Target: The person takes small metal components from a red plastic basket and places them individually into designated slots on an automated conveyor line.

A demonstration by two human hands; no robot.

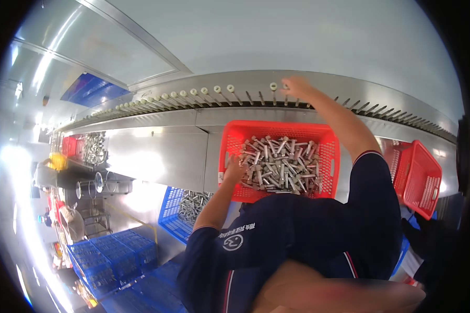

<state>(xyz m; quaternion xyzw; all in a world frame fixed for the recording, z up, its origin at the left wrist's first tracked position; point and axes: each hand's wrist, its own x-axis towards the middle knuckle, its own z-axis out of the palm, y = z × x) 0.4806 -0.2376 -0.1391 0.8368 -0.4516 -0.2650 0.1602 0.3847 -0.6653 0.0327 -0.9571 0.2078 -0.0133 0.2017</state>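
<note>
My right hand (300,89) is raised at the far metal ledge, its fingers pinched around the pale-topped end of a small metal part on one of the upright pins. To its left, another pin carries a metal part with a pale round top (273,86). My left hand (235,170) reaches over the left side of the red basket (225,136), against the heap of short silvery metal parts (282,166). Its fingers are curled and partly hidden, so whether they grip a part does not show.
Pale-topped parts (193,92) line the pins leftward; bare dark pins (376,108) run rightward. A red basket (419,180) leans at right. Blue crates (112,255) and a blue basket of metal parts (168,216) stand lower left. Dark-gloved hands of another person (428,235) show at right.
</note>
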